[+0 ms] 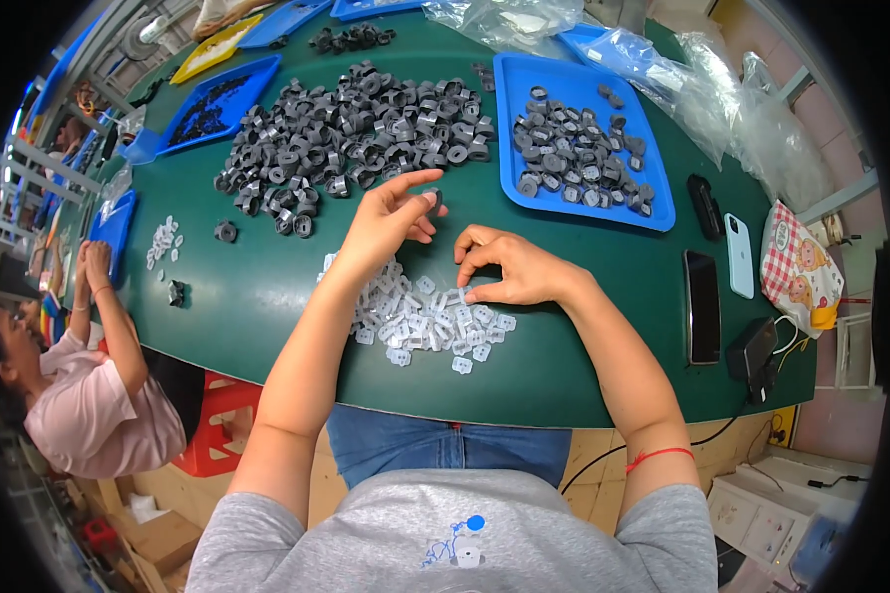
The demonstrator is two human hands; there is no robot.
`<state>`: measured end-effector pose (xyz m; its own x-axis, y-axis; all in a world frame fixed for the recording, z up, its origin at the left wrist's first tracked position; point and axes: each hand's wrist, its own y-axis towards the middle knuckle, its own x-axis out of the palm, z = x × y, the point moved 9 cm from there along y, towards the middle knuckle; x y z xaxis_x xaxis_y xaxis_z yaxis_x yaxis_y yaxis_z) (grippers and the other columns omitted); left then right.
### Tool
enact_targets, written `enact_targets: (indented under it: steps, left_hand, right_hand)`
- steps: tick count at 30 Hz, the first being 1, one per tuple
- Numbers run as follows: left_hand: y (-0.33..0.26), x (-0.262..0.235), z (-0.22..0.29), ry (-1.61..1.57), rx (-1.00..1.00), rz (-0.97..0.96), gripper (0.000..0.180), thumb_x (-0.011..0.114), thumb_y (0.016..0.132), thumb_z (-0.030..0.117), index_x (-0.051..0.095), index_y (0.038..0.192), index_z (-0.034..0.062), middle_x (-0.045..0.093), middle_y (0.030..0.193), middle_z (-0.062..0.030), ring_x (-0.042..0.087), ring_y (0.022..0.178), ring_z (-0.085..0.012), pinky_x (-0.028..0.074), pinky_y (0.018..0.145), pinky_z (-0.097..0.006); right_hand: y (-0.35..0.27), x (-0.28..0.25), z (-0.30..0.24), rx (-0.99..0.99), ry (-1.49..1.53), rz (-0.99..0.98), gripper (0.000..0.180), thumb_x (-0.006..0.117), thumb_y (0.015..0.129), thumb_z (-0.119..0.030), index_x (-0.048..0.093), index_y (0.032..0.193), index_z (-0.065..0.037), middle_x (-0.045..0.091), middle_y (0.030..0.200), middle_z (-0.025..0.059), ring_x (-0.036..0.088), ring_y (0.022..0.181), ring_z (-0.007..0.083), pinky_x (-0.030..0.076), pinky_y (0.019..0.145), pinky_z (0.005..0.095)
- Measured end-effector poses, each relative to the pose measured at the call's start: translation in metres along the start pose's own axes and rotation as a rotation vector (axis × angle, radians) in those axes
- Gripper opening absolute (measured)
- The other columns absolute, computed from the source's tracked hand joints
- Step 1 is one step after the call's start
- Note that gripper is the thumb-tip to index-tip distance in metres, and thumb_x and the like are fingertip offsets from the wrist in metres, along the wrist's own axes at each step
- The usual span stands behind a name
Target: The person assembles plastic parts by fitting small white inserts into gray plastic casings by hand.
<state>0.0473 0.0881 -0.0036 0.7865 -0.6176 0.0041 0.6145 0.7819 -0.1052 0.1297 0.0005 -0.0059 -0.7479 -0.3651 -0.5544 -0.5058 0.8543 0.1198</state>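
Hands meet over a green table [267, 296], above a scatter of small white plastic pieces [420, 316] lying near the person's edge. Left hand [386, 222] is raised a little past that scatter, fingers curled, pinching a small grey ring-shaped part [434, 201] between thumb and fingertips. Right hand [509, 269] rests just right of it, low on the table, with thumb and forefinger closed on one of the white pieces at the right end of the scatter; the other fingers are bent in. The two hands are near each other but apart. Farther off, across the middle of the table, lies a wide heap of grey ring parts [356, 124], and right of that heap a blue tray [663, 212] holds more of the same grey parts. A single grey part [225, 231] sits alone to the left, with a few more white bits [163, 240] beyond it. On the right side of the table lie a dark phone [702, 304] and a pale blue phone [740, 255]. At the far left edge another person in a pink shirt [89, 415] works with both arms up on the table
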Motion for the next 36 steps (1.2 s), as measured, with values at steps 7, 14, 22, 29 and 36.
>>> enact_targets:
  steps: [7, 14, 22, 29, 36]
  left_hand:
    - [-0.003, 0.014, -0.014, -0.526, -0.215, -0.159, 0.030, 0.044, 0.085, 0.005, 0.048, 0.114, -0.0018, 0.059, 0.100, -0.0140, 0.060, 0.080, -0.0125, 0.051, 0.075, -0.023]
    - [0.003, 0.010, -0.038, -0.523, -0.234, -0.097, 0.018, 0.056, 0.083, 0.008, 0.051, 0.097, -0.0007, 0.059, 0.097, -0.0131, 0.061, 0.074, -0.0134, 0.053, 0.068, -0.020]
    - [0.003, 0.007, -0.038, -0.401, -0.220, -0.035, 0.025, 0.053, 0.087, 0.020, 0.054, 0.102, -0.0001, 0.058, 0.078, -0.0047, 0.053, 0.054, -0.0050, 0.042, 0.044, -0.013]
    - [0.000, 0.010, -0.037, -0.417, -0.246, 0.088, 0.026, 0.053, 0.086, 0.017, 0.055, 0.104, -0.0016, 0.060, 0.082, -0.0067, 0.061, 0.067, -0.0118, 0.051, 0.058, -0.017]
    - [0.000, 0.012, -0.033, -0.433, -0.222, 0.034, 0.032, 0.047, 0.086, 0.008, 0.046, 0.114, -0.0084, 0.060, 0.094, -0.0151, 0.062, 0.081, -0.0182, 0.052, 0.069, -0.019]
  right_hand:
    - [-0.002, -0.017, 0.034, 0.184, 0.714, 0.372, 0.010, 0.058, 0.082, -0.007, 0.054, 0.087, 0.001, 0.061, 0.093, 0.0122, 0.060, 0.074, 0.0143, 0.047, 0.065, 0.0233]
    - [-0.008, -0.020, 0.040, 0.213, 0.807, 0.569, 0.014, 0.055, 0.084, -0.010, 0.052, 0.092, 0.002, 0.061, 0.083, 0.0101, 0.060, 0.073, 0.0138, 0.047, 0.064, 0.0225]
    - [-0.002, -0.019, 0.040, 0.147, 0.846, 0.569, 0.024, 0.054, 0.084, -0.005, 0.051, 0.107, 0.003, 0.058, 0.090, 0.0097, 0.057, 0.078, 0.0122, 0.048, 0.068, 0.0238]
    - [-0.004, -0.018, 0.045, 0.159, 0.873, 0.600, 0.023, 0.054, 0.082, -0.002, 0.051, 0.104, 0.002, 0.058, 0.088, 0.0098, 0.057, 0.076, 0.0120, 0.049, 0.067, 0.0234]
    - [-0.011, -0.029, 0.048, 0.200, 0.778, 0.713, 0.015, 0.055, 0.082, -0.005, 0.053, 0.096, 0.000, 0.060, 0.088, 0.0079, 0.058, 0.077, 0.0111, 0.047, 0.062, 0.0223]
